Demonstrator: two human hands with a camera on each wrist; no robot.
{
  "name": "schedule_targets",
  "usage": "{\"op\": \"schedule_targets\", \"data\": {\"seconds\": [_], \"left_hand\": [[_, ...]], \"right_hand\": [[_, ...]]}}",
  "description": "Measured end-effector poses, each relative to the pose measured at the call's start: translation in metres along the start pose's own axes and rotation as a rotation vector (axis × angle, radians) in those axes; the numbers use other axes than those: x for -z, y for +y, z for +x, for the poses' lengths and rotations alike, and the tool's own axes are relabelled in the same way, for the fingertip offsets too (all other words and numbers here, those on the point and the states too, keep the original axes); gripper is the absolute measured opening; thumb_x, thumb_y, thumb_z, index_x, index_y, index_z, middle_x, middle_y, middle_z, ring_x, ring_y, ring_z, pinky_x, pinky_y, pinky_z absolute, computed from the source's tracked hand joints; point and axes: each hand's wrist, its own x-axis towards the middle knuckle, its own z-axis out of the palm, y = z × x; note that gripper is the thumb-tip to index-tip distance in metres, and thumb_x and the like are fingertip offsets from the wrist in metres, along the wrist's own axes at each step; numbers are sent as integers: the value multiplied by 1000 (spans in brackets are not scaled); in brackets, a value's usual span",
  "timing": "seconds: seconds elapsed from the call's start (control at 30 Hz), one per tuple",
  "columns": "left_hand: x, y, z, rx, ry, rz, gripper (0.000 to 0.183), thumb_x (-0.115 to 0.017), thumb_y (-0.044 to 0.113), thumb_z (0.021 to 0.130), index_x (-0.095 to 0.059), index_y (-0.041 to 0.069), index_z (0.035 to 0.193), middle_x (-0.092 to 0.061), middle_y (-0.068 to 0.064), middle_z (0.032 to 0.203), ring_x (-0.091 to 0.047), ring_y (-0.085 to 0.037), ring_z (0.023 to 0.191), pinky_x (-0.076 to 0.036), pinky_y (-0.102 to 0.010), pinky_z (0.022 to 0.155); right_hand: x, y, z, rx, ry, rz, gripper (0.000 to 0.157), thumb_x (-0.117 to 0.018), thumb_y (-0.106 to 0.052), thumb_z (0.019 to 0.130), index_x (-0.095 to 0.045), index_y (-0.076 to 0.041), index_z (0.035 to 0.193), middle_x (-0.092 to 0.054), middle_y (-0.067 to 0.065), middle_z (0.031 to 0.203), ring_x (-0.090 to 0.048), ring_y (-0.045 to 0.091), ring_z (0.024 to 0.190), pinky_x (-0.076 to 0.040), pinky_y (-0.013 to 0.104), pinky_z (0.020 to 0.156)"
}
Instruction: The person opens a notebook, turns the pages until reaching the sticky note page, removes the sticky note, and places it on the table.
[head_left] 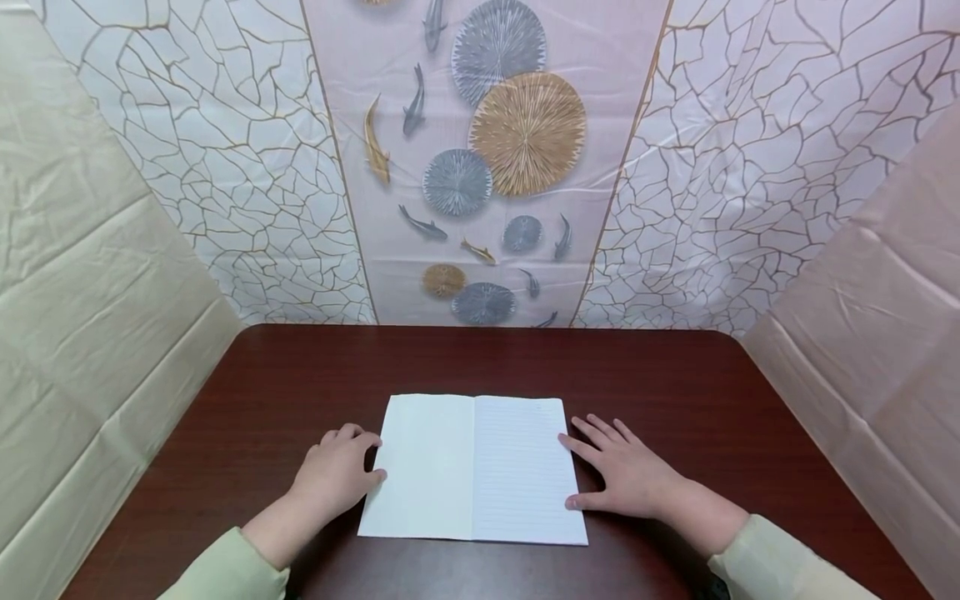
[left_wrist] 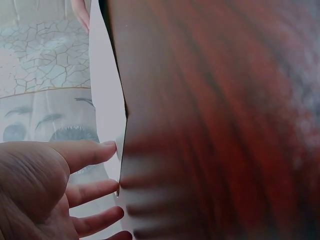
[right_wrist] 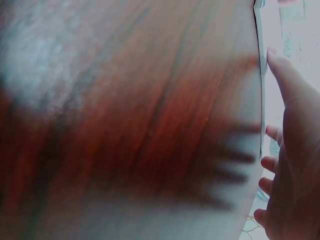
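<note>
An open notebook (head_left: 423, 467) lies flat on the table, with a blank left page and a lined right page (head_left: 523, 475). At its left edge is my left hand (head_left: 333, 471), thumb and index fingertip touching the margin, spaced apart. The left wrist view shows that hand (left_wrist: 45, 185) with its fingers extended beside the white page edge (left_wrist: 107, 85). My right hand (head_left: 637, 475) is spread at the opposite edge, its thumb and index fingertip on the lined page's margin. In the right wrist view, the right hand's (right_wrist: 302, 150) thumb reaches the notebook's edge.
The dark red-brown table (head_left: 480, 358) has a glossy surface that reflects the fingers. Behind it hangs a patterned cloth (head_left: 480, 250) with fish and round shapes. Plain beige cloth walls (head_left: 82, 333) close in both sides.
</note>
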Motion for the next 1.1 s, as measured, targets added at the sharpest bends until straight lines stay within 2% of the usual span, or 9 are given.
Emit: {"op": "schedule_targets", "data": {"seconds": [0.27, 0.43, 0.73, 0.97, 1.1], "left_hand": [[0, 1, 2, -14, -8, 15, 44, -77, 32, 84, -68, 9, 120, -58, -17, 127, -53, -43, 117, -44, -59, 92], [-1, 6, 6, -42, -10, 47, 45, -78, 35, 83, -68, 9, 119, -58, -14, 125, -53, -41, 117, -44, -57, 92], [-3, 32, 15, -131, -11, 126, 49, -74, 42, 86, -68, 9, 120, -59, -13, 127, -52, -39, 119, -44, -57, 94], [-8, 55, 18, -217, -33, 113, 52, -71, 43, 88, -66, 7, 124, -60, -14, 126, -53, -37, 118, -45, -54, 94], [-11, 65, 19, -270, -56, 67, 54, -70, 41, 88, -63, 4, 126, -59, -15, 127, -54, -35, 120, -47, -51, 95]], "right_hand": [[-2, 2, 1, -5, -5, 1, 96, -48, -84, 80, -39, -24, 154, -29, 9, 160, -19, 36, 149, -15, 62, 115], [-2, 1, 1, -9, -9, 2, 96, -48, -84, 80, -39, -23, 154, -30, 9, 160, -19, 35, 149, -15, 61, 115], [1, 0, 0, 4, -4, -11, 95, -49, -83, 81, -40, -23, 153, -30, 10, 160, -21, 37, 148, -16, 62, 115], [4, -2, 0, 13, -6, 0, 94, -49, -82, 82, -40, -21, 153, -30, 12, 160, -21, 38, 148, -16, 63, 114], [4, -2, 0, 10, -13, -1, 94, -48, -82, 82, -40, -22, 153, -28, 11, 160, -19, 38, 148, -15, 63, 115]]}}
